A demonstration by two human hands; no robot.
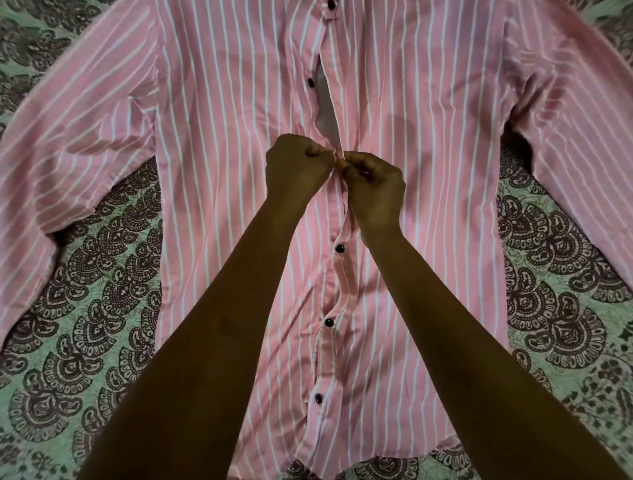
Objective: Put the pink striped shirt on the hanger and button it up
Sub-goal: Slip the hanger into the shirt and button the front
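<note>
- A green bed cover (102,308) with dark swirly shapes lies under everything.
- The pink striped shirt (222,137) is spread flat on the cover, front side up, with its sleeves out to both sides.
- Nearest to the person, three black buttons look done up: the lowest button (319,398), the next one (329,322) and the one above it (339,248).
- In the middle of the shirt, the left hand (296,168) pinches one edge of the front and the right hand (373,192) pinches the other edge. Both hands are closed tight on the cloth, touching each other (the button they are working on is hidden by the fingers).
- So the step in hand looks like doing up the fourth button.
- Further up, the front gapes open beside one loose button (311,82). That one should come next: hold both edges together and push it through its hole.
- The collar button (331,4) at the far end looks closed.
- No hanger shows anywhere, so I cannot tell if it is inside the shirt.
</note>
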